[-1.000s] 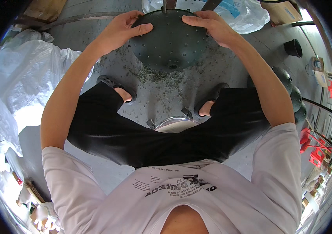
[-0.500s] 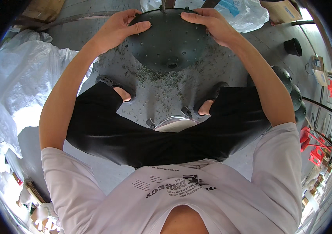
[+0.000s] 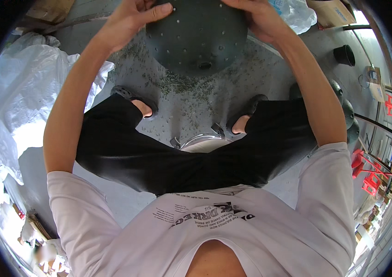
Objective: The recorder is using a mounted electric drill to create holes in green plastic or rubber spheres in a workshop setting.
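Dark perforated dome point(image 3: 198, 34) sits up front over the concrete floor point(image 3: 191, 104), above both feet – both arms stretched forward to it. Left hand point(image 3: 131, 16) curled on its left rim, fingers pressing the top; right hand point(image 3: 256, 18) clasps the right rim, fingers bent

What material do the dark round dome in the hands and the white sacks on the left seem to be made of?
The dark dome looks like moulded plastic with a matte grey-green finish: an even, dull surface, regular small studs and a centre hole. Painted metal is possible. Both the left hand and the right hand hold it. The white sacks look like thin woven plastic: crumpled, slightly shiny folds.
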`<state>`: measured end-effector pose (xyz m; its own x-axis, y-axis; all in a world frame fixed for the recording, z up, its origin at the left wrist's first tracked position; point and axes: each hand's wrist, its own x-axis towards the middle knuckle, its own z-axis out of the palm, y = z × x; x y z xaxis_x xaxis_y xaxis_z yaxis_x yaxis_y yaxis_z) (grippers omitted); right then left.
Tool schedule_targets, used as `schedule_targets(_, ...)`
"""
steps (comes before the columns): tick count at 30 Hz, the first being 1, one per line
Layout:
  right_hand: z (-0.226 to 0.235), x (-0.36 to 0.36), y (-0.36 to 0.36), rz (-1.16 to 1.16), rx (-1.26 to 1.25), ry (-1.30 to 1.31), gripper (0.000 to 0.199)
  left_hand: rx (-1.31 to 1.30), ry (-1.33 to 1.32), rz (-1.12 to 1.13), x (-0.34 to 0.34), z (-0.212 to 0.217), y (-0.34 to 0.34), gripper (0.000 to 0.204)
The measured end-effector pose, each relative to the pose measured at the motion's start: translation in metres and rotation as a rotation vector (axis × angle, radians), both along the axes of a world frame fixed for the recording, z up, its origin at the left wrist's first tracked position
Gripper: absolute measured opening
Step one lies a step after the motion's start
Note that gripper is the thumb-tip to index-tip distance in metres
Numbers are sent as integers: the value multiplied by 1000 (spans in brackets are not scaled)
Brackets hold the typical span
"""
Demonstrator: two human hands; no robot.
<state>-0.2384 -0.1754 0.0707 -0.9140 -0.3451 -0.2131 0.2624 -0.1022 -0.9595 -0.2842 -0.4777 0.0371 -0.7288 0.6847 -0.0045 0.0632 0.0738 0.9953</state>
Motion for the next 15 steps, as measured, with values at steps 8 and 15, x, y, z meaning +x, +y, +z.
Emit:
schedule_targets(8, -34, 13, 12, 49, 279, 109, 56, -146, -4, 34, 15, -2, 14, 58)
schedule_targets(15, -37, 10, 14, 130, 320, 93, 50, -180, -26, 23, 13, -6, 14, 60)
